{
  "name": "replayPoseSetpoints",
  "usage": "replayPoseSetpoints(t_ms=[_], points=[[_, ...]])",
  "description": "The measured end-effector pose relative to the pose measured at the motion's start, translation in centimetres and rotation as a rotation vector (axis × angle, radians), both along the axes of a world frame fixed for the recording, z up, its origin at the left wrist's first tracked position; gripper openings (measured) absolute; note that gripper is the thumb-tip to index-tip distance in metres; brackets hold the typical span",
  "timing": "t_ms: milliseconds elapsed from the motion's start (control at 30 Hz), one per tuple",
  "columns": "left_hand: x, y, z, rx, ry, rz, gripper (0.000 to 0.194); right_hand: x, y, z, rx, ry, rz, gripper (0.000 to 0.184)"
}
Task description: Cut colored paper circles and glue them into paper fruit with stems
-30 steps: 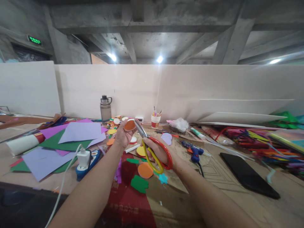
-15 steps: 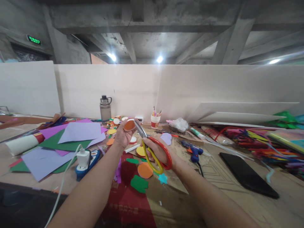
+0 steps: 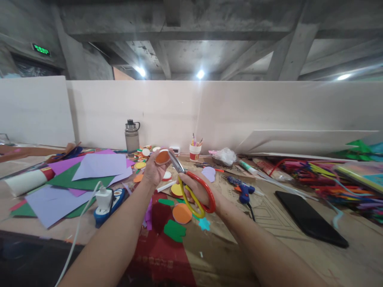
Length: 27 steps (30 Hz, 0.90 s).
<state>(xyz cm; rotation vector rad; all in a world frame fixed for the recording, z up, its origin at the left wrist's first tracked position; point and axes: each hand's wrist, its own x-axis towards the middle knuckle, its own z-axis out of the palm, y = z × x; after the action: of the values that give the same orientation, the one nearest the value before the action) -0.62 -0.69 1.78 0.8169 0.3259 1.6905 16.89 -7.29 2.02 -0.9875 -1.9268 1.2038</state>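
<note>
Between the fingers of my left hand (image 3: 154, 172) is an orange disc with a white rim (image 3: 162, 157), raised above the table. My right hand (image 3: 196, 189) grips a pair of scissors (image 3: 200, 187) with one red and one yellow handle. Their blades point up and left, with the tips at the right edge of the disc. Below the hands lie an orange paper circle (image 3: 182, 213), a green paper scrap (image 3: 175, 230), a turquoise star-like cutout (image 3: 204, 224) and a yellow circle (image 3: 176, 190) partly behind the scissors.
Purple and green paper sheets (image 3: 98, 166) and a blue power strip (image 3: 103, 214) with a white plug lie left. Behind stand a water bottle (image 3: 132, 137) and a cup of pens (image 3: 195, 152). On the right are a blue glue gun (image 3: 245, 191), a black phone (image 3: 309, 219) and pipe cleaners (image 3: 317, 179).
Hardly anything differs. The whole view has shifted slightly, while both hands, the disc and the scissors keep nearly the same pose.
</note>
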Motion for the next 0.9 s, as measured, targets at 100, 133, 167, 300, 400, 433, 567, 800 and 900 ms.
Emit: replayPoseSetpoints(t_ms=[100,133,167,300,400,433,567,800,900], points=[[-0.02,0.03,-0.04,-0.003,0.004,-0.004,0.026,0.04,0.14,-0.13,0.015,-0.003,0.000,0.044],[-0.02,0.04,-0.05,-0.003,0.004,-0.007,0.025,0.03,0.12,-0.14,0.019,-0.003,0.003,0.045],[-0.01,0.04,-0.05,-0.001,0.004,-0.011,0.025,0.01,0.09,-0.12,0.021,0.000,0.006,0.046],[0.01,0.02,-0.04,0.001,0.004,-0.010,0.022,-0.10,-0.13,0.00,0.017,0.036,0.004,0.042],[0.01,0.00,0.00,0.001,0.005,-0.013,0.022,-0.09,-0.14,-0.02,0.033,0.034,0.007,0.041],[0.00,-0.01,0.01,0.001,0.006,-0.014,0.022,-0.07,-0.11,-0.05,0.043,0.023,0.011,0.043],[-0.04,0.00,0.05,-0.006,-0.001,-0.020,0.021,-0.05,-0.05,-0.07,0.062,0.008,-0.001,0.043],[-0.06,0.10,0.01,0.001,-0.003,0.013,0.022,-0.33,0.56,-0.43,0.036,-0.011,-0.018,0.031],[0.04,0.05,0.12,0.001,0.010,0.046,0.022,-0.29,0.65,-0.78,0.073,-0.014,-0.006,0.031]])
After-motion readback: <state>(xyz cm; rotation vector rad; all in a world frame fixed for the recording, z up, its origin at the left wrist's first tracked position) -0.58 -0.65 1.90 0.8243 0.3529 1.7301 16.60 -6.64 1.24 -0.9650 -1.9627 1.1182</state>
